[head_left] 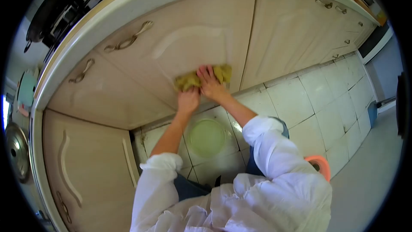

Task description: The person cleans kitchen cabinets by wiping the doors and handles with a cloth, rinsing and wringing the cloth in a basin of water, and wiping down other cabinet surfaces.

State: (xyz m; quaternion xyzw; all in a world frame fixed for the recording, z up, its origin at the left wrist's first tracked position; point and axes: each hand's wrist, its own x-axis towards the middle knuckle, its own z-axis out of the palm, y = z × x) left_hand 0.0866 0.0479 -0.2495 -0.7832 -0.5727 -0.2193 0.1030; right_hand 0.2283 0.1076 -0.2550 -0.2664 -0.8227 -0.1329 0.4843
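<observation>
Our right hand (210, 87) lies over the cloth (223, 73), fingers outstretched and close together; our left hand (189, 100) touches it too, its finger grip we cannot tell. The cloth is against the cupboard door (201, 38), near its lower right corner. Below, a basin (221, 139) sits on the floor (296, 99).

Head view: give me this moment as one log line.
left hand: on cloth | right hand: on cloth | cloth: against door | basin: on floor

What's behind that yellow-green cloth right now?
The pale cabinet door is behind the cloth, visible around its edges. The patch covered by cloth, left hand and right hand can't be seen.
</observation>
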